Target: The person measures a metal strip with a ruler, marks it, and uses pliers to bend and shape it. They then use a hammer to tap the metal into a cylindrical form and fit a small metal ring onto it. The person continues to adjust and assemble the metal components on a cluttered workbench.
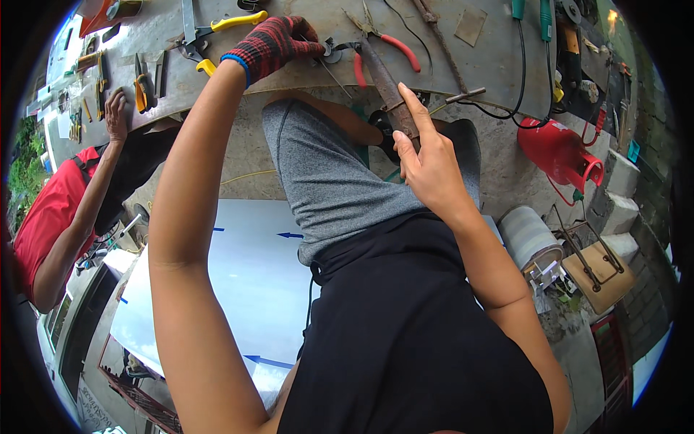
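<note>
My left hand, in a red-and-black striped knit glove with a blue cuff, is closed over the bench. Its fingertips pinch at a small grey metal piece; a thin rod slants away just below. My bare right hand grips a thick rusty metal bar, index finger stretched along it. The bar slants up and left, its far end close to the small metal piece. Red-handled pliers lie open behind the bar. Yellow-handled snips rest beside my glove.
On the metal bench lie orange-handled pliers, a rusty rod and black cables. A red gas cylinder stands at right; a flame shows at far right. A co-worker's hand rests at the left edge.
</note>
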A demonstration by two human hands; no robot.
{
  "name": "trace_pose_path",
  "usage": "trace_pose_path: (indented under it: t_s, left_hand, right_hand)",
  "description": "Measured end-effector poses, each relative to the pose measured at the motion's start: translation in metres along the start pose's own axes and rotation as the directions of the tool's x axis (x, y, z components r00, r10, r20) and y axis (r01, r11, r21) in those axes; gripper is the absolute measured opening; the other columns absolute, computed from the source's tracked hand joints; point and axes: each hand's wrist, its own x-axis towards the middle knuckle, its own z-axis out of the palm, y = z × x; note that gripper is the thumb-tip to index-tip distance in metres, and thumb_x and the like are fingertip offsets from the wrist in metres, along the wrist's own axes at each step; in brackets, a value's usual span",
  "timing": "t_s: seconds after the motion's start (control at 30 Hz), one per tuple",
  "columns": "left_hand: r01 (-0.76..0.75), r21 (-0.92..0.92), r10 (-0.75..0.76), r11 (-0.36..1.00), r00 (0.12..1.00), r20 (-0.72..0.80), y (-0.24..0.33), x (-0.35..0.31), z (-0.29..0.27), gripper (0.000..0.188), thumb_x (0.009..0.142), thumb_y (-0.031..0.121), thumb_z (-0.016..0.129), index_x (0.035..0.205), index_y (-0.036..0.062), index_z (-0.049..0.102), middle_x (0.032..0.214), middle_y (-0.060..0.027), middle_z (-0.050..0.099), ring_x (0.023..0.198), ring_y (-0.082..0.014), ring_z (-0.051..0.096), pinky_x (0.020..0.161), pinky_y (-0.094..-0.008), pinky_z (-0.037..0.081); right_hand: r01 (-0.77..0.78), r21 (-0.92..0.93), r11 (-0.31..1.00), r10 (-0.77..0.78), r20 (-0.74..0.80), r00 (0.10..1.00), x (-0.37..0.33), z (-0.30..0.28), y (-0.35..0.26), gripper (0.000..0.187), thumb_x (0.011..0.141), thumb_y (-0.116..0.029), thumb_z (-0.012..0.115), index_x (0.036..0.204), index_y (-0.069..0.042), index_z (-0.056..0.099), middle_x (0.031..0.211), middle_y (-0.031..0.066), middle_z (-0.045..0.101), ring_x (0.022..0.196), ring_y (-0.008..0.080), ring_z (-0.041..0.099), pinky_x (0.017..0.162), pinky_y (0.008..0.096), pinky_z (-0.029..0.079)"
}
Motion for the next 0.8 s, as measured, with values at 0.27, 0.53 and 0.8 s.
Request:
trace_pose_path:
  t_s: [0.27,0.53,0.8]
  left_hand:
    - [-0.046,0.000,0.046,0.999,0.999,-0.008,-0.002,-0.001,0.000,0.036,0.087,0.035,0.083,0.107,0.0064,0.074,0.098,-0.0063,0.076,0.095,-0.0158,0.070,0.091,-0.0312,0.052]
    - [-0.043,-0.006,0.043,0.999,0.999,0.004,-0.018,0.008,0.002,0.034,0.089,0.032,0.082,0.108,0.0055,0.073,0.101,-0.0064,0.077,0.099,-0.0152,0.070,0.093,-0.0307,0.052]
    - [-0.029,0.057,0.028,0.998,1.000,0.011,-0.028,0.019,0.003,0.034,0.089,0.030,0.083,0.109,0.0053,0.072,0.102,-0.0064,0.077,0.101,-0.0155,0.071,0.094,-0.0307,0.052]
  right_hand:
    - [0.011,-0.046,0.999,-0.010,0.026,1.000,0.001,-0.002,-0.008,0.066,0.100,-0.003,0.057,0.161,-0.010,0.031,0.084,0.0230,0.065,0.071,0.0365,0.065,0.073,0.0407,0.052]
    - [0.136,-0.155,0.978,-0.141,-0.023,0.990,-0.001,0.011,-0.010,0.068,0.099,-0.002,0.057,0.161,-0.008,0.029,0.091,0.0293,0.066,0.082,0.0487,0.066,0.075,0.0500,0.052]
    - [-0.034,0.013,0.999,0.034,0.000,0.999,-0.004,0.015,-0.012,0.066,0.100,-0.002,0.056,0.160,-0.007,0.029,0.087,0.0275,0.066,0.076,0.0429,0.068,0.074,0.0430,0.053]
